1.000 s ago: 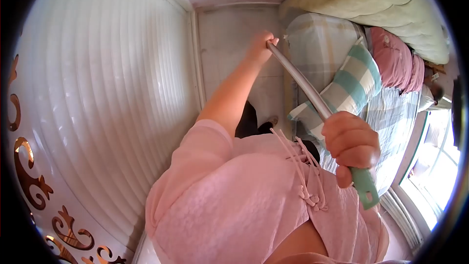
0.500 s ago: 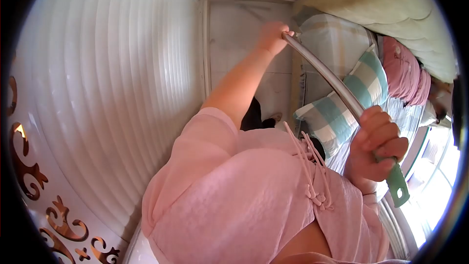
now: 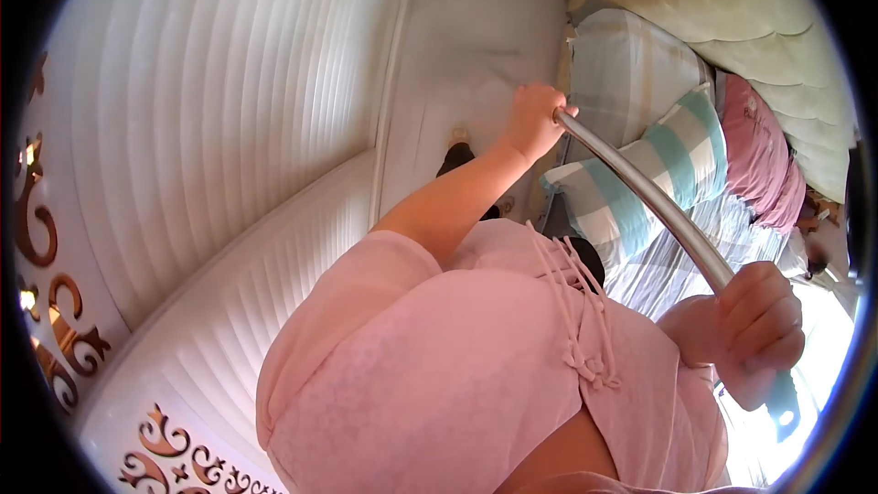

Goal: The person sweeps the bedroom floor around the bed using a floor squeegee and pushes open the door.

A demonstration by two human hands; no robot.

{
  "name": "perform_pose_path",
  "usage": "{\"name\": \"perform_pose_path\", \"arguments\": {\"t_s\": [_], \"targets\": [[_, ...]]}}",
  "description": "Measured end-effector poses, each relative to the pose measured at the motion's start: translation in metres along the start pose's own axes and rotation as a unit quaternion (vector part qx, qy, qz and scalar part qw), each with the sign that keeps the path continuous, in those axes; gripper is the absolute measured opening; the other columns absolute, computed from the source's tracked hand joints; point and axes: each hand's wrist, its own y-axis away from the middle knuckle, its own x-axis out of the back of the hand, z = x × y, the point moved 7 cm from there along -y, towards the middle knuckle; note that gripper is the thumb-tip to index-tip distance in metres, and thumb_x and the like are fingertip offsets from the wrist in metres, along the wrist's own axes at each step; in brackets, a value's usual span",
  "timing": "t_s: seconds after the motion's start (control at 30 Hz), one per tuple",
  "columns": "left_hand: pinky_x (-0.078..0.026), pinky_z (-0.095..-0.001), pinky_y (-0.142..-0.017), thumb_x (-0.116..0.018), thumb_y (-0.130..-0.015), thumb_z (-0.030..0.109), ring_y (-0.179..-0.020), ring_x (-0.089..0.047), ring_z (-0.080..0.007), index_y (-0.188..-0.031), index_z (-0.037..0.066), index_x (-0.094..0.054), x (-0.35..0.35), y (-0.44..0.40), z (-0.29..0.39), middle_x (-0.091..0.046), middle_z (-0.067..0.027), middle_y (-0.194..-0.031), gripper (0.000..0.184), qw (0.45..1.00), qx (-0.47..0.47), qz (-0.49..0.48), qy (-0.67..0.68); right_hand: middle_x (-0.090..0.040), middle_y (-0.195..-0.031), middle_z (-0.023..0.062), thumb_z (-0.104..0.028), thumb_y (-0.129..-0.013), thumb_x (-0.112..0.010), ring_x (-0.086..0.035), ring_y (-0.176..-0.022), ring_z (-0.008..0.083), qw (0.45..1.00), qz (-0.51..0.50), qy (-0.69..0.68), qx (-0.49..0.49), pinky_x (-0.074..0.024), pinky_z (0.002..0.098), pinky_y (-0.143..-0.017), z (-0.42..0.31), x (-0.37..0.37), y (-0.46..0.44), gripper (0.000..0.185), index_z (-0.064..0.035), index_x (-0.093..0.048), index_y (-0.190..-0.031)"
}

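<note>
My left grip (image 3: pixel 535 121) and right grip (image 3: pixel 761 334) wrap firmly around the pole (image 3: pixel 660 202); apparent step: guiding it; next move likely requires steady control.

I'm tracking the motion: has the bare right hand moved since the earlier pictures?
Yes: against the green-and-white checked rectangular pillow, the right hand has shifted away, toward the bright window.

The left hand (image 3: pixel 535 123) hides the far end of the pole (image 3: pixel 654 195), and glare obscures the window (image 3: pixel 828 338).
</note>
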Motion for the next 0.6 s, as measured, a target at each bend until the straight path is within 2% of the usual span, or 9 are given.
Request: {"name": "perform_pose_path", "arguments": {"t_s": [0.07, 0.13, 0.2, 0.23, 0.3, 0.37, 0.43, 0.53, 0.6], "targets": [[-0.036, -0.0442, -0.057, -0.076, -0.073, 0.021, -0.062, -0.05, -0.0332, -0.057, 0.005, -0.049, 0.006, 0.023, 0.017, -0.05, -0.0106, -0.058, 0.035, 1.0, -0.013, -0.02, -0.009, -0.052, -0.059, -0.001, -0.021, -0.084, -0.063, -0.049, -0.048, 0.0118, 0.991, -0.096, -0.097, 0.012, -0.0378, 0.0247, -0.044, -0.013, 0.003, 0.006, 0.023, -0.0122, -0.052, -0.067], [-0.035, -0.0425, -0.06, -0.076, -0.074, 0.023, -0.063, -0.049, -0.0307, -0.056, 0.006, -0.048, 0.02, 0.05, 0.03, -0.049, -0.0082, -0.059, 0.037, 1.0, -0.003, -0.017, -0.017, -0.053, -0.061, 0.0012, -0.015, -0.086, -0.063, -0.051, -0.048, 0.0123, 0.958, -0.19, -0.217, 0.002, -0.0382, 0.0245, -0.043, -0.026, -0.005, 0.011, 0.018, -0.0095, -0.058, -0.07], [-0.036, -0.0414, -0.064, -0.076, -0.074, 0.022, -0.07, -0.05, -0.0293, -0.057, 0.007, -0.048, 0.034, 0.085, 0.037, -0.051, -0.007, -0.065, 0.036, 0.998, 0.03, -0.036, -0.041, -0.051, -0.061, 0.0022, -0.013, -0.089, -0.06, -0.05, -0.049, 0.0123, 0.873, -0.314, -0.369, 0.061, -0.0373, 0.0252, -0.043, -0.034, -0.018, 0.012, 0.017, -0.0075, -0.059, -0.072], [-0.036, -0.0417, -0.062, -0.075, -0.075, 0.02, -0.068, -0.049, -0.0297, -0.059, 0.007, -0.048, 0.044, 0.103, 0.031, -0.05, -0.0082, -0.066, 0.034, 0.996, 0.029, 0.009, -0.086, -0.049, -0.063, 0.0039, -0.012, -0.09, -0.057, -0.048, -0.049, 0.014, 0.841, -0.39, -0.373, 0.026, -0.0357, 0.0269, -0.043, -0.033, -0.025, 0.014, 0.02, -0.0056, -0.057, -0.071], [-0.036, -0.0426, -0.061, -0.072, -0.077, 0.016, -0.066, -0.048, -0.0308, -0.06, 0.006, -0.047, 0.057, 0.122, 0.001, -0.049, -0.0105, -0.066, 0.032, 0.987, 0.055, 0.097, -0.118, -0.048, -0.064, 0.0038, -0.012, -0.091, -0.057, -0.046, -0.049, 0.0153, 0.87, -0.353, -0.345, 0.014, -0.0348, 0.0282, -0.044, -0.012, -0.044, 0.007, 0.022, -0.0057, -0.056, -0.07], [-0.036, -0.0431, -0.06, -0.07, -0.077, 0.014, -0.064, -0.048, -0.0319, -0.06, 0.005, -0.047, 0.056, 0.113, -0.013, -0.049, -0.012, -0.064, 0.031, 0.979, 0.09, 0.161, -0.086, -0.049, -0.064, 0.0033, -0.014, -0.087, -0.062, -0.048, -0.049, 0.016, 0.875, -0.369, -0.314, 0.012, -0.0368, 0.0284, -0.046, -0.003, -0.047, -0.001, 0.02, -0.0071, -0.056, -0.069], [-0.037, -0.0429, -0.059, -0.07, -0.078, 0.014, -0.063, -0.049, -0.0328, -0.059, 0.004, -0.046, 0.044, 0.091, -0.021, -0.049, -0.0128, -0.063, 0.032, 0.973, 0.102, 0.2, -0.048, -0.052, -0.064, 0.0022, -0.018, -0.079, -0.072, -0.052, -0.051, 0.0161, 0.856, -0.431, -0.284, 0.018, -0.0415, 0.0277, -0.049, -0.002, -0.048, -0.008, 0.02, -0.0097, -0.057, -0.069], [-0.037, -0.0421, -0.059, -0.068, -0.079, 0.017, -0.063, -0.051, -0.0341, -0.06, 0.004, -0.048, 0.011, 0.02, -0.03, -0.051, -0.0124, -0.062, 0.031, 0.988, 0.035, 0.149, 0.021, -0.052, -0.061, 0.0029, -0.018, -0.079, -0.072, -0.049, -0.047, 0.0159, 0.906, -0.371, -0.203, 0.026, -0.0383, 0.0278, -0.045, 0.011, -0.04, -0.012, 0.022, -0.0096, -0.056, -0.067], [-0.039, -0.0405, -0.059, -0.068, -0.079, 0.015, -0.063, -0.051, -0.0323, -0.063, 0.004, -0.05, -0.024, -0.026, -0.04, -0.051, -0.0122, -0.064, 0.027, 0.999, 0.03, 0.024, -0.011, -0.053, -0.057, 0.0027, -0.018, -0.079, -0.071, -0.047, -0.043, 0.0155, 0.952, -0.269, -0.147, 0.008, -0.0359, 0.0281, -0.041, 0.026, -0.022, -0.016, 0.024, -0.0099, -0.054, -0.064]]}}
